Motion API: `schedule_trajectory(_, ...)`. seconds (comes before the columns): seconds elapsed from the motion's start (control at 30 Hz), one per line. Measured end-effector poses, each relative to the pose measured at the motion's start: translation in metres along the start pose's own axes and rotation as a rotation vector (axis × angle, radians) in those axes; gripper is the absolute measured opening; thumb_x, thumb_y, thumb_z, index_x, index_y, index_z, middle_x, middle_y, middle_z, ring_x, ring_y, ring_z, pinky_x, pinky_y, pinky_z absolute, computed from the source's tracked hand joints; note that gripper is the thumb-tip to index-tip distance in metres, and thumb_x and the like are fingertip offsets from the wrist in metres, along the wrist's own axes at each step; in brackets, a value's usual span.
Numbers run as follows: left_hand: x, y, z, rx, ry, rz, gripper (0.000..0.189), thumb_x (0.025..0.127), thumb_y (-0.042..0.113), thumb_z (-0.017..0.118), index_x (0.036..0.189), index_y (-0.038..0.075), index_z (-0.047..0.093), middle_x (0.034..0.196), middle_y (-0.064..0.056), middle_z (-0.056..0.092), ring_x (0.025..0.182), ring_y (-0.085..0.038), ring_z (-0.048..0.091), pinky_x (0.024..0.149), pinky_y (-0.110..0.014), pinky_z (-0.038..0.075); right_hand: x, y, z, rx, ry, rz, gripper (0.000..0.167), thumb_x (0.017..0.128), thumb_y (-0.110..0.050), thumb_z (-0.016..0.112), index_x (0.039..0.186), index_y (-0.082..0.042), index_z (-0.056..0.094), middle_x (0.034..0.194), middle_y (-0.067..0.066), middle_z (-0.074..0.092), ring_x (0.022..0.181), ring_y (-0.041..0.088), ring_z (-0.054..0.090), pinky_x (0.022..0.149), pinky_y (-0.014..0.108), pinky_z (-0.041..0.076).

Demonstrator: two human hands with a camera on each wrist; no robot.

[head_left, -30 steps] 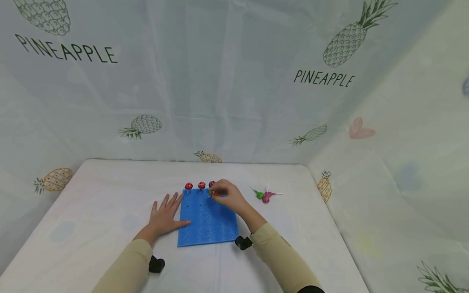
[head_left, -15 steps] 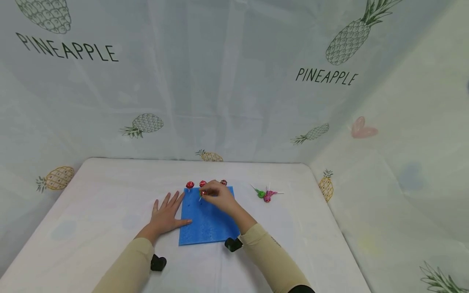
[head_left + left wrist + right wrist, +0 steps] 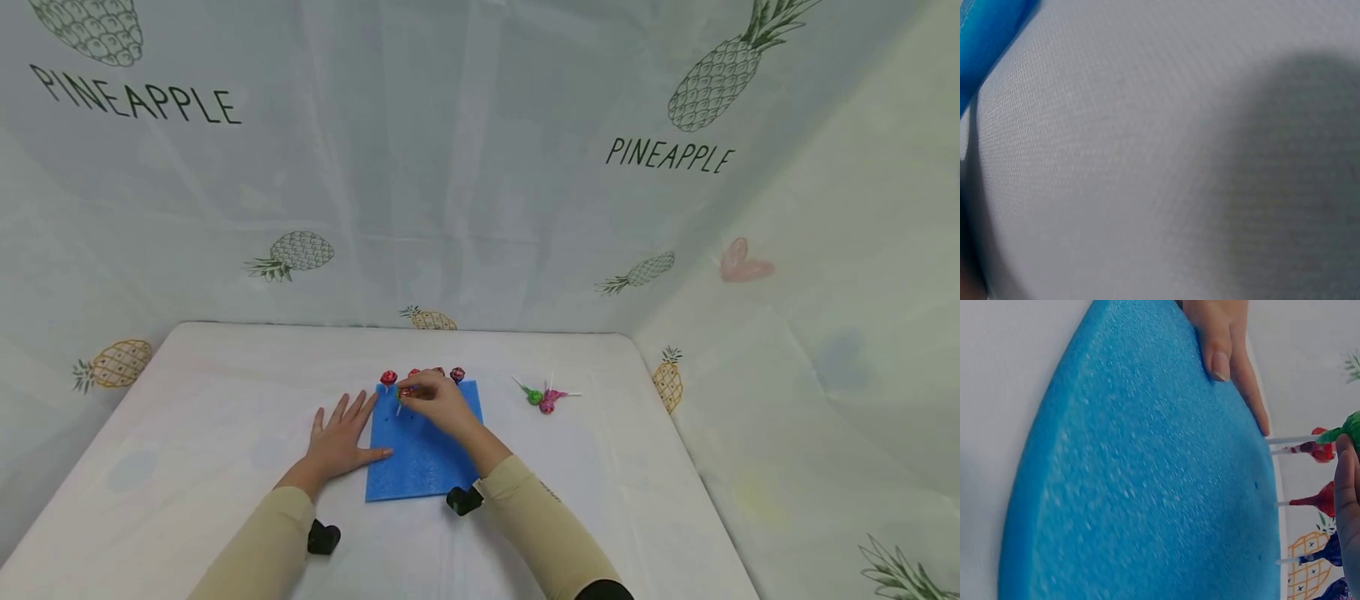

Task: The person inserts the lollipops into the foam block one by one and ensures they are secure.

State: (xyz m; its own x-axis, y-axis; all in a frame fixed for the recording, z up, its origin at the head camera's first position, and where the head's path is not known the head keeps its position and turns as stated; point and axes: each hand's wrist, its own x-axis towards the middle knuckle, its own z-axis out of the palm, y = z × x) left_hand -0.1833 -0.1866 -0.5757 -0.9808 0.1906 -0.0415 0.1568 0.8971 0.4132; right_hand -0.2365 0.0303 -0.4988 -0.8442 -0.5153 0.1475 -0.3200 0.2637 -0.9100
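My right hand (image 3: 437, 398) pinches a green-wrapped lollipop (image 3: 1352, 427) by its head, above the far left part of a blue foam board (image 3: 420, 471). In the right wrist view its white stick points at the board, the tip right at the surface near my left fingers. My left hand (image 3: 337, 442) lies spread beside the board's left edge, thumb resting on the foam. Along the far edge stand a red lollipop (image 3: 388, 377), another red lollipop (image 3: 1322, 499) and two dark blue ones, including a lollipop (image 3: 457, 374) at the right. Small holes show in the foam.
To the right of the board lie a loose green lollipop (image 3: 534, 397) and pink lollipops (image 3: 548, 403), sticks pointing outward. A white cloth covers the table (image 3: 600, 500). A pineapple-print curtain (image 3: 465, 208) hangs behind it.
My right hand has moved left across the board with the green lollipop, uncovering the dark lollipops at the far right. My left hand has stayed in place.
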Motion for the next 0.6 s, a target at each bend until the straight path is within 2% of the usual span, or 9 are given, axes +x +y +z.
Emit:
schedule_trajectory(0.33,-0.003,0.009,-0.012,0.0,-0.032,-0.012,0.115,0.073,0.08,0.058,0.156,0.011,0.021,0.159,-0.022,0.018,0.144,-0.047,0.004,0.106,-0.071,-0.009,0.004,0.002,0.011,0.035,0.007,0.054,0.026,0.09,-0.017,0.072,0.115,-0.008,0.072,0.1,-0.004,0.064,0.085,0.008,0.065,0.073,0.025,0.056)
schedule_trajectory(0.6,-0.004,0.01,-0.013,0.013,-0.041,-0.024,0.112,0.074,0.076,0.061,0.155,0.009,0.022,0.159,-0.022,0.017,0.144,-0.047,0.004,0.106,-0.071,-0.008,0.004,0.004,0.016,0.043,0.007,0.078,0.025,0.089,-0.019,0.073,0.114,-0.014,0.073,0.099,-0.006,0.063,0.083,0.008,0.065,0.071,0.024,0.055)
